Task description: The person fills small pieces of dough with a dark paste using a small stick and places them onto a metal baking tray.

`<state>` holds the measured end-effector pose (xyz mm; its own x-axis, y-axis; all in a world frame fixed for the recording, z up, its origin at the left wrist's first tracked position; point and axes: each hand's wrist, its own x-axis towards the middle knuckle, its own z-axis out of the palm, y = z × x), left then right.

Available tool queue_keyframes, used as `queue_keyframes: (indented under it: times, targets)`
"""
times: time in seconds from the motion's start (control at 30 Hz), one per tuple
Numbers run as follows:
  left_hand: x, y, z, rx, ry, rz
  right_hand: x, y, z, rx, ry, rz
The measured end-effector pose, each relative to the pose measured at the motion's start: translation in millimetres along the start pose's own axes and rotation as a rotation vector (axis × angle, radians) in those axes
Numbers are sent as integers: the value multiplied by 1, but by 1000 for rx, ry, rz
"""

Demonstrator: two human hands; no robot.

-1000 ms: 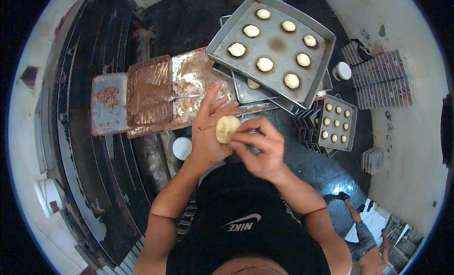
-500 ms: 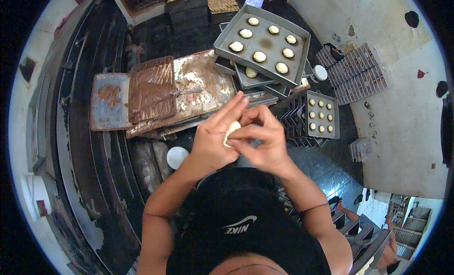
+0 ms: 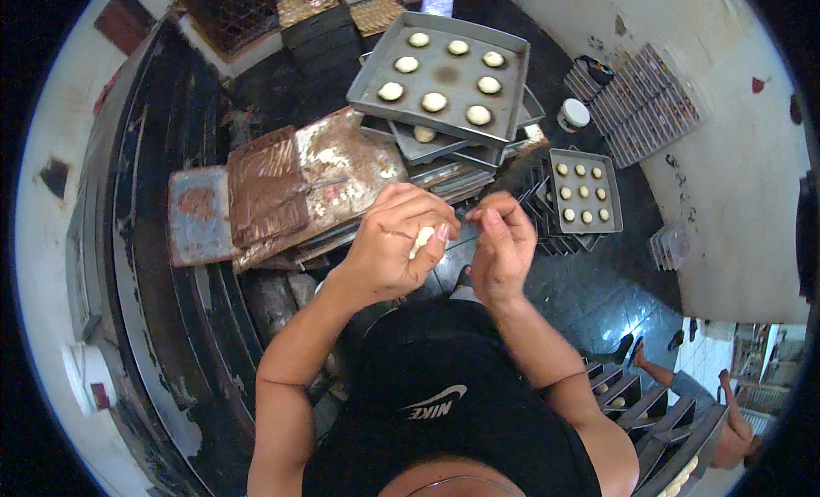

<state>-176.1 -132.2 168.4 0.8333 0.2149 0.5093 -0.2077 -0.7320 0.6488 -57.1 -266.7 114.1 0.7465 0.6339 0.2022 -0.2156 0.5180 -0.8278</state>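
A small piece of pale dough (image 3: 422,239) sits in my left hand (image 3: 384,245), whose fingers and thumb curl round it; part of the dough is hidden by them. Just to the right, my right hand (image 3: 506,249) is raised apart from the dough, its fingers loosely bent and nothing visible in them. Beyond my hands, a metal baking tray (image 3: 465,74) carries several rounded dough pieces, spaced apart. To the left lies a tray of brown paste (image 3: 265,189), with a thin flat tool (image 3: 327,183) at its right edge.
More trays are stacked crookedly under the top one. A floury board (image 3: 363,147) and a bluish tray (image 3: 195,241) with brown residue lie left. At right stand another dough tray (image 3: 583,205), a lidded white tub (image 3: 574,114) and stacked plastic boxes (image 3: 641,108). Another person's leg (image 3: 656,370) shows lower right.
My right hand has come away from the dough and moved right. My left fingers have folded over the dough. The whole view has shifted slightly, with the trays now further left.
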Motion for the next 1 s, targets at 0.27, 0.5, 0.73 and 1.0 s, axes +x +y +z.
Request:
queue_keyframes:
  times: [0.27,0.5,0.73,1.0]
  targets:
    - [110,12,116,-434,20,-140,31,-17,-84,-9,-101,-38]
    - [186,16,165,348,-223,158,79,-86,-115,517,192,65]
    - [210,10,202,-274,-54,147,117,-117,-161,425,246,-284]
    - [243,7,222,-236,-72,209,122,-110,-200,602,155,-47]
